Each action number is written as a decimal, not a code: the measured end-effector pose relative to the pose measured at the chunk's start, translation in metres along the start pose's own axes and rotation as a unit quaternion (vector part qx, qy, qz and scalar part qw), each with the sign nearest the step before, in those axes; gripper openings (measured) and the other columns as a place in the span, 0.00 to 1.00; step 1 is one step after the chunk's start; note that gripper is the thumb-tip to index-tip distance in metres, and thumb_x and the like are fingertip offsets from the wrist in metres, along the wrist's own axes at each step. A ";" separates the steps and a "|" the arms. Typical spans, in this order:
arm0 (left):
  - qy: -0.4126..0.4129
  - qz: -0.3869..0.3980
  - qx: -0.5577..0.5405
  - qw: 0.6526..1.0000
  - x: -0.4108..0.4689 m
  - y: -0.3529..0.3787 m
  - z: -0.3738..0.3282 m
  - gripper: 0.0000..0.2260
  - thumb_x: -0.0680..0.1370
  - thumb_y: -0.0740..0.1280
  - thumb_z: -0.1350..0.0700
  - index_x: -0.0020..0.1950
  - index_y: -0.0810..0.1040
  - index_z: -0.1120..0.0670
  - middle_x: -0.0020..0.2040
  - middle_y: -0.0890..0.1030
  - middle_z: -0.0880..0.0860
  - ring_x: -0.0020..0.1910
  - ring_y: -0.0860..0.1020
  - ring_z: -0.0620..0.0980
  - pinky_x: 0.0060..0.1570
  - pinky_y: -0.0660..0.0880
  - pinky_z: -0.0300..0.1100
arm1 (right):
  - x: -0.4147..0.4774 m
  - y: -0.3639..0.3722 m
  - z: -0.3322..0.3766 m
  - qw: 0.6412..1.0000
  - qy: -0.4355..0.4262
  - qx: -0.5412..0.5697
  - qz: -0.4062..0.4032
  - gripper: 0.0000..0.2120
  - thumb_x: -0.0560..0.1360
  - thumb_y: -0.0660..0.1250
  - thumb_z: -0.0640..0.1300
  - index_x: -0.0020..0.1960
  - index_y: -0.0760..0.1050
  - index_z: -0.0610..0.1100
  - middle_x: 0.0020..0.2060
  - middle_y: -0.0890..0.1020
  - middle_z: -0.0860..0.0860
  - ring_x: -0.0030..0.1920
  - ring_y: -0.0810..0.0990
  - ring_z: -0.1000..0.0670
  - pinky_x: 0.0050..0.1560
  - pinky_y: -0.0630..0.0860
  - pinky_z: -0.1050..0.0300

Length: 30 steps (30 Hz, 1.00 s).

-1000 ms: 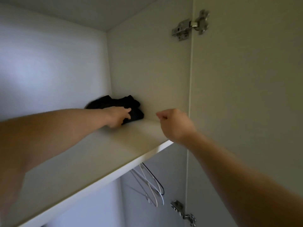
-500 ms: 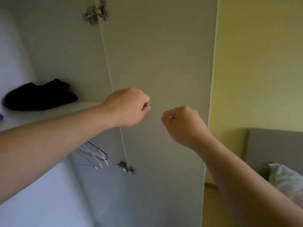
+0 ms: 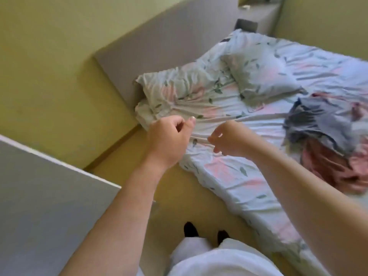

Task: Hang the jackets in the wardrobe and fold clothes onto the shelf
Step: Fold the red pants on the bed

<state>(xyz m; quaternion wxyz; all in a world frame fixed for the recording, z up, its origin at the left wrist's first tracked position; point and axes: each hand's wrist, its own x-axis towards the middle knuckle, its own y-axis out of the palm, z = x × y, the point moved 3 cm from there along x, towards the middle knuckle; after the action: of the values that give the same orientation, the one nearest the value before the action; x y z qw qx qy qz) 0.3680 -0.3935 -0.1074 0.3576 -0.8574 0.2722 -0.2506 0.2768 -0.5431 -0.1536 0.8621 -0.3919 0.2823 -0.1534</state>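
A flat grey wardrobe door [image 3: 49, 196] is standing at the left, beside the yellow floor [image 3: 179, 196]. The person is standing by the long side edge of the bed with the flowery pale blue and pink sheet [image 3: 235, 176]. The left hand [image 3: 169, 140] is hanging over the bed's head corner, its fingers loosely bent, grasping nothing. The right hand [image 3: 229, 138] is hanging just beside it over the sheet, also loose and grasping nothing. Two flowery pillows [image 3: 258, 76] are lying at the head end. The crumpled pile of grey-blue and pink clothes [image 3: 328, 140] is lying on the bed past the pillows, well apart from both hands.
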 end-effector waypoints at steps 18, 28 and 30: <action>0.080 0.548 0.011 0.832 -0.001 0.367 -0.017 0.22 0.82 0.63 0.44 0.42 0.79 0.63 0.40 0.83 0.59 0.39 0.80 0.56 0.44 0.77 0.52 | -0.050 0.112 -0.321 0.839 0.492 0.216 -0.084 0.12 0.74 0.61 0.41 0.32 0.69 0.42 0.28 0.74 0.45 0.30 0.74 0.44 0.33 0.71 0.53; 0.030 0.584 0.101 0.805 -0.006 0.463 -0.004 0.15 0.82 0.61 0.44 0.44 0.78 0.52 0.40 0.82 0.50 0.40 0.79 0.50 0.39 0.74 0.45 | -0.022 0.154 -0.450 0.820 0.525 0.226 -0.039 0.06 0.76 0.59 0.39 0.44 0.74 0.41 0.37 0.75 0.45 0.39 0.75 0.42 0.29 0.64 0.58; 0.007 0.588 0.104 0.802 -0.010 0.489 -0.001 0.14 0.82 0.62 0.45 0.45 0.77 0.52 0.39 0.82 0.51 0.40 0.80 0.51 0.39 0.75 0.46 | -0.006 0.160 -0.484 0.825 0.525 0.210 -0.025 0.08 0.77 0.59 0.40 0.49 0.77 0.40 0.44 0.78 0.42 0.46 0.79 0.40 0.36 0.70 0.58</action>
<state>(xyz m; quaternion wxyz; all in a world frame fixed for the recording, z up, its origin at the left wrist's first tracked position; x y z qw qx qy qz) 0.2198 -0.6792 -0.4755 0.5216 -0.4887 0.6989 -0.0257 -0.0153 -0.7218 -0.5318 0.6413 -0.0685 0.6428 -0.4134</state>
